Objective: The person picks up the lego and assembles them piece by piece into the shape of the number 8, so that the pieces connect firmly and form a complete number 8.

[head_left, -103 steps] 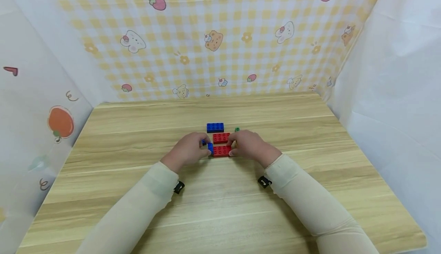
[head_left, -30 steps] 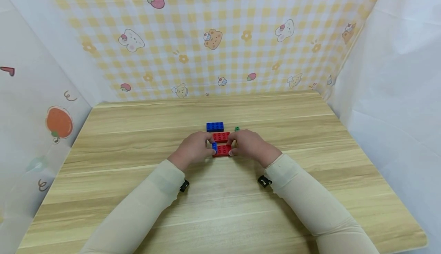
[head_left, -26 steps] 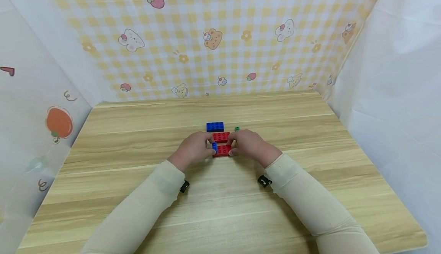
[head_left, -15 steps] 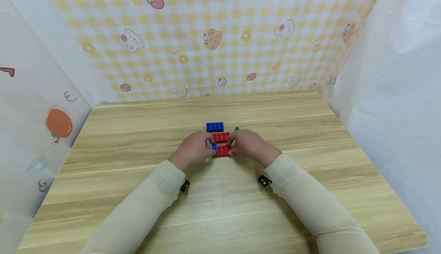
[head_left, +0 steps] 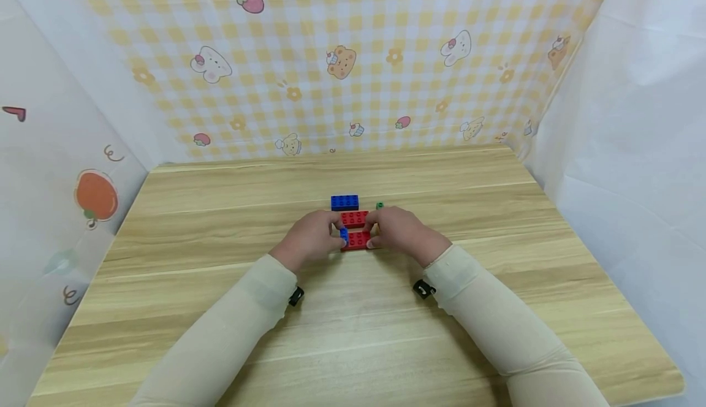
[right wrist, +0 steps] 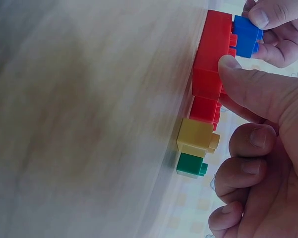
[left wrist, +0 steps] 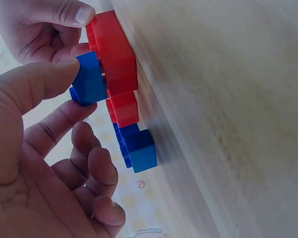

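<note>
Thumb and index finger of my left hand [head_left: 309, 238] pinch a small blue building brick [left wrist: 89, 79] over the left end of the nearer red brick [head_left: 360, 241]. Red studs show between the two in both wrist views. At the other end, my right hand [head_left: 402, 235] grips this red brick [right wrist: 210, 54] between thumb and fingers; it lies on the table, studs up. Just behind it is a second red brick [head_left: 354, 218], partly covered by my fingertips in the head view.
A long blue brick [head_left: 344, 202] lies farther back on the wooden table [head_left: 353, 321]. To the right are a yellow brick [right wrist: 194, 136] and a green brick [right wrist: 189, 162]. A checked cloth [head_left: 386, 82] hangs behind the table, with white sheets at both sides.
Compared with 3.4 seconds ago, my left hand has carried the small blue brick rightward, from the red brick's left edge to over its left end. Over the last second, both hands stay nearly still.
</note>
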Motion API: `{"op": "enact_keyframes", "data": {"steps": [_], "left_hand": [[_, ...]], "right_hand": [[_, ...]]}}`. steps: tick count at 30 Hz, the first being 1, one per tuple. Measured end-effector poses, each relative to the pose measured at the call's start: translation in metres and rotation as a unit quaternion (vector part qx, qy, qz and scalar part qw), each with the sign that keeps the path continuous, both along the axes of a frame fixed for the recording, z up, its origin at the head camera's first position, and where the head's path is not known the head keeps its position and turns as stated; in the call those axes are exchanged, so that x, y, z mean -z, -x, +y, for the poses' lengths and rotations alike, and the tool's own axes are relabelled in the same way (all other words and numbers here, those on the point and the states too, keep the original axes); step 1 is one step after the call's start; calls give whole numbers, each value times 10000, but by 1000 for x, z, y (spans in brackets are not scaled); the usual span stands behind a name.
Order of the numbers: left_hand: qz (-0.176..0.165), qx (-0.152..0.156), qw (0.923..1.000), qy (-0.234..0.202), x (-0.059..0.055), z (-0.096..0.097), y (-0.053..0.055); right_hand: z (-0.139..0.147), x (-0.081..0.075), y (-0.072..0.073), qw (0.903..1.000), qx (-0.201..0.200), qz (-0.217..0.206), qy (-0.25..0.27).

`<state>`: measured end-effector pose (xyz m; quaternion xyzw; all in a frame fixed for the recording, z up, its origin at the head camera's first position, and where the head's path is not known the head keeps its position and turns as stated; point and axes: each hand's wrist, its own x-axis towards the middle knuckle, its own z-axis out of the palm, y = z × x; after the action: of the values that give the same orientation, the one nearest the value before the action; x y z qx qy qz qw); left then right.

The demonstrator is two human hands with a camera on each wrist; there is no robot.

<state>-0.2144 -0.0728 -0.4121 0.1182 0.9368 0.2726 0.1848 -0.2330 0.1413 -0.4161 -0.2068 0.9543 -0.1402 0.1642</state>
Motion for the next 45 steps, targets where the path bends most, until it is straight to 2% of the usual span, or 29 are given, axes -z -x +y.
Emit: {"op": "enact_keyframes", "data": {"steps": [13,19,45], "left_hand": [[-210,-14,9990,-398,4,-7,4],[-162,70,9982,-579,2,-8,4],[-127,-118,9985,-523,2,-4,3]], "right_hand": [[0,0,0,10000,-8,-32,39],[0,-1,0,10000,13,-45,20],[0,-2,0,9999,15,-109,127]]}}
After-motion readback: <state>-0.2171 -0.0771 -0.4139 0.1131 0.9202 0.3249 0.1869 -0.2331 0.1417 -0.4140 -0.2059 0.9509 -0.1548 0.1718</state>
